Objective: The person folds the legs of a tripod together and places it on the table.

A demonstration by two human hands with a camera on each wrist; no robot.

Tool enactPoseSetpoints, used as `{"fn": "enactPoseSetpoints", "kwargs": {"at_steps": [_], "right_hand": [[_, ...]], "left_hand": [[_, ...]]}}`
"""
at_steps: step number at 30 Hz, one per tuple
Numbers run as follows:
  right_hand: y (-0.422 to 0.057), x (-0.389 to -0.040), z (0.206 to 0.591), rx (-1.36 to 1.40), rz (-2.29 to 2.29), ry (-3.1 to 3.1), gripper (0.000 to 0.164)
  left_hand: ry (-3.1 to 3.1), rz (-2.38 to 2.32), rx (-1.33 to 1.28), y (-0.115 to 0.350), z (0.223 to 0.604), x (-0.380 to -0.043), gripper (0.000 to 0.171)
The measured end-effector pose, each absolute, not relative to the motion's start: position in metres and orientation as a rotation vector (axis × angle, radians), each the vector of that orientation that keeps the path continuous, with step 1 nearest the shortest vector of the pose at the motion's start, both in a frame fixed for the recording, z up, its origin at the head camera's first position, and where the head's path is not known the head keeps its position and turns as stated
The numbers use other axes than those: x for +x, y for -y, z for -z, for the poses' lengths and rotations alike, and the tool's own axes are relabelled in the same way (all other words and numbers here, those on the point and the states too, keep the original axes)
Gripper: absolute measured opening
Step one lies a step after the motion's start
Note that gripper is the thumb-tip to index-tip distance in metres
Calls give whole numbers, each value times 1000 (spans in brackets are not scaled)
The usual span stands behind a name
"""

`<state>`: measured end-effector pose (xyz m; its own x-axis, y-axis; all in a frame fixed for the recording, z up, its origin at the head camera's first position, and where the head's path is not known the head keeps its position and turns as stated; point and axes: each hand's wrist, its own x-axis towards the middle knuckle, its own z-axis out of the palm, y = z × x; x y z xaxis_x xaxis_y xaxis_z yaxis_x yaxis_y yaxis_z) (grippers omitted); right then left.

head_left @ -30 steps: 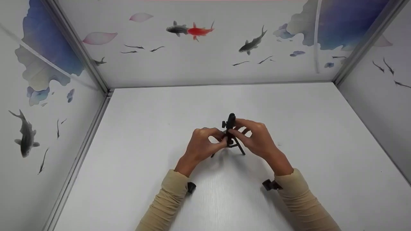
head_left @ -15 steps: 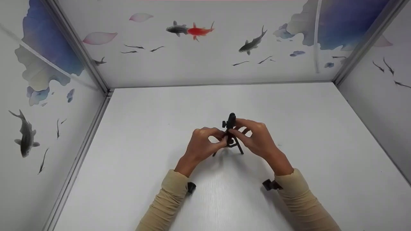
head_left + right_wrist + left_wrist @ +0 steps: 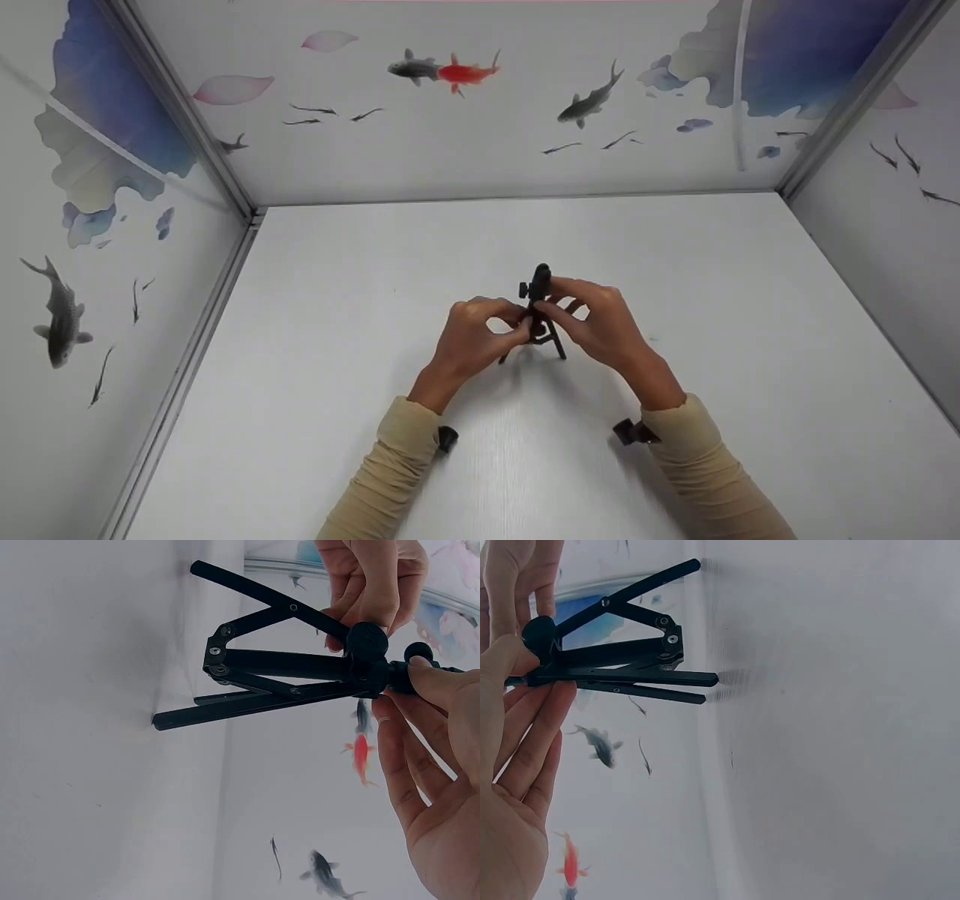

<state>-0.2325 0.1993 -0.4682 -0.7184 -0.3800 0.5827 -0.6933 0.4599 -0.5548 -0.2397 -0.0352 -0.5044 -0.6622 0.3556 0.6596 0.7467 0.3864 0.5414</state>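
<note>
A small black tripod point(image 3: 540, 283) is held upright over the middle of the table, its legs partly spread. My left hand point(image 3: 478, 341) pinches it at the collar where the legs join, thumb and forefinger meeting there. Higher up, my right hand point(image 3: 604, 322) grips the tripod's head between thumb and fingers. In the left wrist view, the legs and hinged braces of the tripod point(image 3: 619, 652) extend toward the white tabletop. From the right wrist, a round knob point(image 3: 367, 641) shows on the collar, and the feet are close to the table surface.
The white table point(image 3: 337, 262) is enclosed by a back wall point(image 3: 480, 157) and side walls printed with fish and petals. Metal framing point(image 3: 187, 360) runs along the left edge. A small black camera point(image 3: 448, 438) sits at the left cuff, with another camera point(image 3: 626, 432) at the right.
The tripod's visible feet have shifted slightly inward, closer together in the head view. Both hands keep nearly the same place and hold.
</note>
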Motion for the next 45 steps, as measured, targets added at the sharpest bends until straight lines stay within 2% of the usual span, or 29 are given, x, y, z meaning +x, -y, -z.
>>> {"fn": "enactPoseSetpoints", "kwargs": {"at_steps": [21,45], "right_hand": [[-200,-233,468,903,-1136,2338,31],[-201,-235,471,937,-1127,2313,39]], "left_hand": [[2161,1232,-943,33,504,-239,7],[2147,1271,-942,34,503,-239,8]]}}
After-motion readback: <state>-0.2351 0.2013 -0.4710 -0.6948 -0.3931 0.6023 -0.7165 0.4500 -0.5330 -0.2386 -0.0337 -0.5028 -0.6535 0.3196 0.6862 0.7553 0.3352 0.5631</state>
